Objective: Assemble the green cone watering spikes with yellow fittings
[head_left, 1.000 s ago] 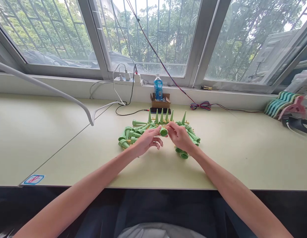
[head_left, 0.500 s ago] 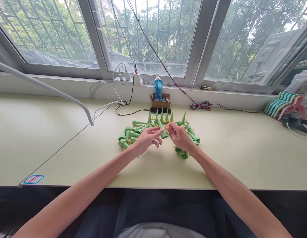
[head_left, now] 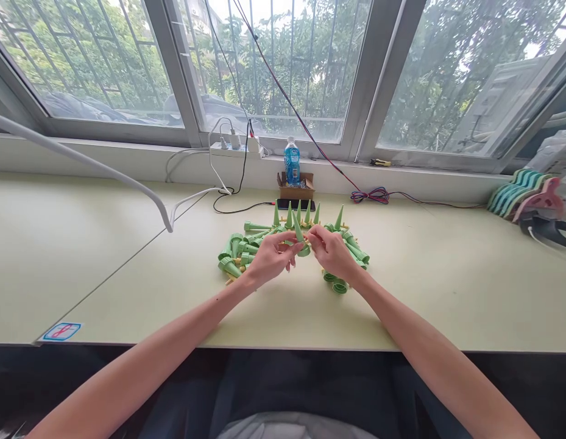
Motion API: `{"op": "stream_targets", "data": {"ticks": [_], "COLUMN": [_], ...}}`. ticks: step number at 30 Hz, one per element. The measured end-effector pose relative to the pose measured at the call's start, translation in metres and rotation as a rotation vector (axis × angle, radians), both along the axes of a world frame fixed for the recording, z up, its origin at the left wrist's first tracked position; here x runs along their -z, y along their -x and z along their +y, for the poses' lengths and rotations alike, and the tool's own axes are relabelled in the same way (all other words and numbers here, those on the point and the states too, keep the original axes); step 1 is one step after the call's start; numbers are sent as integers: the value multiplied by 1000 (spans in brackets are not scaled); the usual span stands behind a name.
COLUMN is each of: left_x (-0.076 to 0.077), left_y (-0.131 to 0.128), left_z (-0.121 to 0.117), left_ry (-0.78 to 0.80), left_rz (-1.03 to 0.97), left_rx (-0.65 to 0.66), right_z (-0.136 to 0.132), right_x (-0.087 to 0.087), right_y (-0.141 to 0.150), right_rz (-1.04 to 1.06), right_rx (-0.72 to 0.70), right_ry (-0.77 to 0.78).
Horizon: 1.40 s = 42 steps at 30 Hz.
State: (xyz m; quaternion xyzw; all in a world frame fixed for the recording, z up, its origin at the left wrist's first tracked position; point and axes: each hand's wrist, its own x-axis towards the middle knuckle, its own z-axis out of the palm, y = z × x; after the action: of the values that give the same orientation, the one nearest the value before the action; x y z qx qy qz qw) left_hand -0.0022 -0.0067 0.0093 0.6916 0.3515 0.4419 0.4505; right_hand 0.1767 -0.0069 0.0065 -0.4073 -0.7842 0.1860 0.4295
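Observation:
My left hand (head_left: 274,255) has its thumb and fingers closed around a green plastic watering spike (head_left: 298,228), held point up with its wide threaded collar at the bottom. Close against the spike's right side, my right hand (head_left: 328,249) is pinched. A hint of yellow shows at its fingertips, but the small part there is mostly hidden. More green spikes (head_left: 237,244) with yellow valve pieces lie in a heap to the left, behind my left hand. Several spikes (head_left: 307,213) stand upright in a row behind both hands. Others (head_left: 340,285) lie beside and under my right wrist.
Behind the spikes lies a dark phone (head_left: 296,205) on a cable, before a small cardboard box (head_left: 296,190) and a blue bottle (head_left: 292,161). A coiled cable (head_left: 370,195) rests near the sill. Colored clips (head_left: 523,195) stand far right. A white curved arm (head_left: 104,171) crosses the left.
The spike in my left hand has turned more upright, and my left fingers have closed further around it. My right hand stays almost in place beside it.

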Motion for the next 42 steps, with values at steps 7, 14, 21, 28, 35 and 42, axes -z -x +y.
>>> {"op": "stream_targets", "data": {"ticks": [7,14,21,28,35,42], "left_x": [5,5,2,-5,-1,-3], "left_y": [0,1,0,-1,-1,0], "left_z": [0,0,-2,2,6,5], "left_ry": [-129,-167,-85,238,458,689], "left_rz": [59,96,55,-160,-162,-137], "left_rx": [-59,-86,-28,41,32,247], "right_z": [1,1,3,4,2,-1], "right_x": [2,2,4,7,7,4], "right_y": [0,0,1,3,3,3], "right_rz": [-10,-17,-9,-26,-7,0], "right_rx": [6,20,27,19,45,5], "right_ry": [5,-3,-32,-39,-45,-41]}}
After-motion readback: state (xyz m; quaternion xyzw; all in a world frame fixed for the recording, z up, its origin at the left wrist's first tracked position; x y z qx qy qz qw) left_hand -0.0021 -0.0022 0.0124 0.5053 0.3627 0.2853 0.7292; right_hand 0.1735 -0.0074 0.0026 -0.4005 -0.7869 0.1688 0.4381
